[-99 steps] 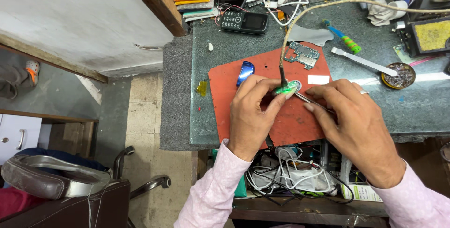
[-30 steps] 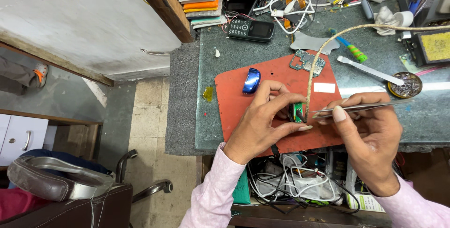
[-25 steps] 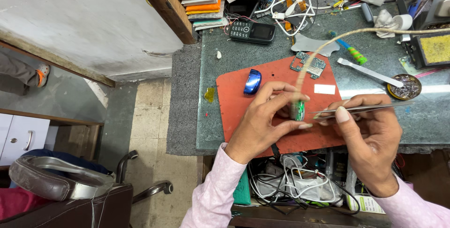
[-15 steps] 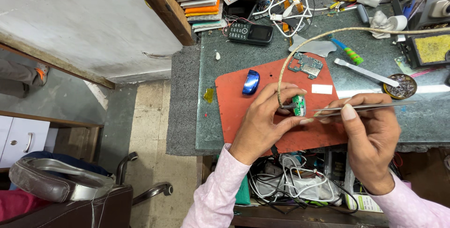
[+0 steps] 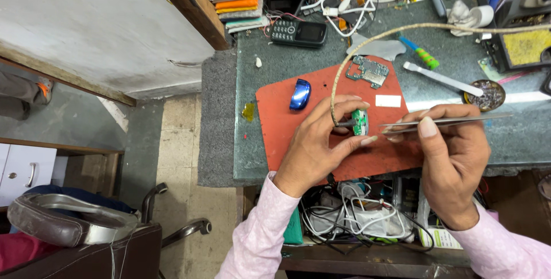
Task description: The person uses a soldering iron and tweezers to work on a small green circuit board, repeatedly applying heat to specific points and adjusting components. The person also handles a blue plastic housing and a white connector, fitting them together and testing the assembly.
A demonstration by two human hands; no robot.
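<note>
Resting at centre frame, the small green circuit board (image 5: 360,123) sits upright between the thumb and fingers of the left hand (image 5: 319,148), above the red rubber work mat (image 5: 275,119). That hand is closed on the board; a dark plug on the end of a beige braided cable (image 5: 367,49) meets the board's left edge, and the cable arcs up and away to the right edge of the frame. Right hand (image 5: 453,161), just right of the board, pinches a pair of long steel tweezers (image 5: 442,123); their tips point left and end close beside the board, contact not resolvable.

On the mat: a glossy blue oval shell (image 5: 299,94) to the left of the hands, a larger grey-green circuit board (image 5: 370,71) near the mat's top edge, a small white label (image 5: 388,100) below it.

Beyond the mat, on the grey-green stone bench top (image 5: 252,61): black keypad phone (image 5: 298,32) upper centre, green-handled screwdriver (image 5: 420,54), flat white plastic pry tool (image 5: 442,79), round tin of small parts (image 5: 485,95) at right.
</note>
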